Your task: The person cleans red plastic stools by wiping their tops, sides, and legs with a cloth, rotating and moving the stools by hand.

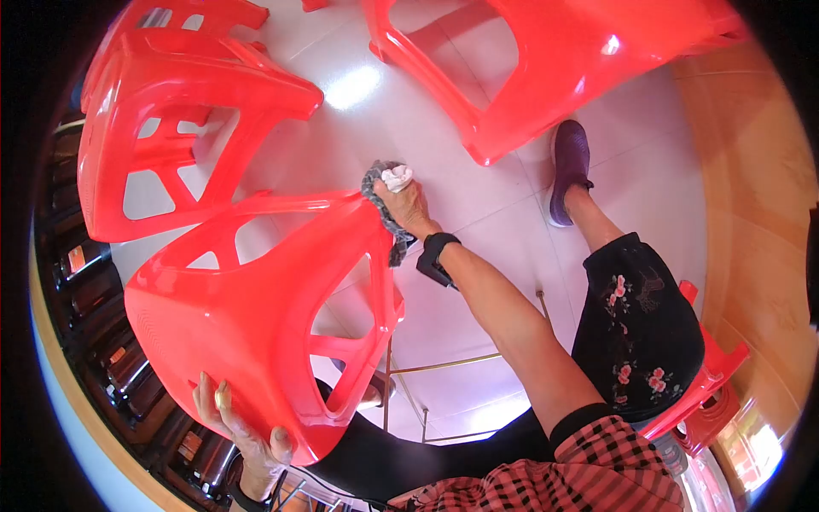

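A red plastic stool [230, 307] lies tipped in front of me, its legs pointing toward the upper right. My left hand [247, 435] rests against the edge of its seat, fingers apart on the red surface. My right hand [404, 203] is closed round a grey patterned cloth [375, 183] with a white bunched piece [397, 177] on top. The cloth touches the end of a stool leg. A black band is on my right wrist.
More red stools stand at the upper left [179, 111] and upper right [546, 68], with others at the lower right [717, 375]. Dark bottles line a shelf [124, 367] at left. A thin metal frame [444, 365] is below my right arm. A wooden panel [751, 171] is at right.
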Action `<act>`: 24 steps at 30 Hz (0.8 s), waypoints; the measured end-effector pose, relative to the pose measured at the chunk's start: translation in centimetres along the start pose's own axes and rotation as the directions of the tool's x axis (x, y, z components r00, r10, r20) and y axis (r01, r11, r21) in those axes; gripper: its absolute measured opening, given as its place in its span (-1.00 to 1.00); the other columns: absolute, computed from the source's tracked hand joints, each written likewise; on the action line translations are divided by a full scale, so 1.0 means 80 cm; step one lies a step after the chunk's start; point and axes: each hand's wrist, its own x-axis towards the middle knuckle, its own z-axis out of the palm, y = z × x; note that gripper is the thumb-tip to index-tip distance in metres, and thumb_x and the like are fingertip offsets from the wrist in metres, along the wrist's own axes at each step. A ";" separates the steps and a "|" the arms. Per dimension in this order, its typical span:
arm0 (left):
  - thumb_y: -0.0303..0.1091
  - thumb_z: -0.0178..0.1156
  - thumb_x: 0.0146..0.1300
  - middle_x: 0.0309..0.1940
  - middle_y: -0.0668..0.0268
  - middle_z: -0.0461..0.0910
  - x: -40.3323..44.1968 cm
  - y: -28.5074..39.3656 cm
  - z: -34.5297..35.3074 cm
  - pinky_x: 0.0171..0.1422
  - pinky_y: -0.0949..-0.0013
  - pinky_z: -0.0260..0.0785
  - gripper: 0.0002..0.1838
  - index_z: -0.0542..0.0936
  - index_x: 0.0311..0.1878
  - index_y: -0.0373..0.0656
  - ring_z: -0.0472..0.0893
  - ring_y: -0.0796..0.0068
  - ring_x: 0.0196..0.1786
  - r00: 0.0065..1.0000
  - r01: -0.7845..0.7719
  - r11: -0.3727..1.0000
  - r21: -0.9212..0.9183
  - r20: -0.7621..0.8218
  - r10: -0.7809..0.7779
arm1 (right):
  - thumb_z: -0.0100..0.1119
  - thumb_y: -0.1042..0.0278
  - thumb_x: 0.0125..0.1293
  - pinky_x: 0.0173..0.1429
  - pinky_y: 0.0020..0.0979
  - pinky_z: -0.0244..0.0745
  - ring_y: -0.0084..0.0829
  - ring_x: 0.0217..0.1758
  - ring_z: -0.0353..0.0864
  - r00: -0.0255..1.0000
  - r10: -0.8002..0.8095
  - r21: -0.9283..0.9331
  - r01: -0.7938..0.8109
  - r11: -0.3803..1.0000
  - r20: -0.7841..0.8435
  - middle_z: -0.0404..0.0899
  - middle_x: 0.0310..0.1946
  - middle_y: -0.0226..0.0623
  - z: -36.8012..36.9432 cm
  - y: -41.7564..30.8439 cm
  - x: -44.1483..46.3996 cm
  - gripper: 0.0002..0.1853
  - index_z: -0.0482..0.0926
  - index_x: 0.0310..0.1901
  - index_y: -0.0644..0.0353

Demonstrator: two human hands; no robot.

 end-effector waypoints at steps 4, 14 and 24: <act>0.37 -0.16 0.14 0.33 -0.10 -0.06 -0.002 -0.003 -0.001 0.36 -0.26 -0.19 -0.12 0.09 0.36 -0.10 -0.03 -0.12 0.38 1.000 0.013 1.000 0.023 0.009 -0.013 | 0.16 -0.08 0.09 0.01 -0.07 0.44 0.05 -0.08 0.54 0.998 0.058 -0.241 -0.055 0.969 0.007 0.59 -0.19 0.00 -0.012 0.025 0.016 -0.49 0.51 -0.09 0.20; 0.30 -0.14 0.14 0.33 -0.11 -0.06 0.000 -0.001 0.000 0.38 -0.32 -0.30 -0.14 0.09 0.35 -0.15 -0.10 -0.11 0.40 1.000 -0.013 1.000 -0.005 -0.009 0.013 | 0.14 -0.08 0.02 -0.05 -0.08 0.46 0.02 -0.12 0.59 0.884 0.456 -0.094 -0.465 0.880 -0.100 0.61 -0.27 0.04 -0.005 0.012 -0.027 -0.51 0.58 -0.23 0.24; 0.26 -0.17 0.23 0.33 -0.12 -0.04 0.023 -0.005 0.005 0.35 -0.19 -0.12 -0.17 0.06 0.37 -0.18 0.02 -0.10 0.37 0.999 -0.042 0.998 0.037 -0.021 0.043 | 0.22 0.26 -0.02 -0.30 -0.25 0.45 -0.22 -0.40 0.51 0.848 -0.514 0.173 0.529 0.831 -0.127 0.49 -0.44 -0.21 -0.027 -0.129 -0.109 -0.76 0.45 -0.39 0.22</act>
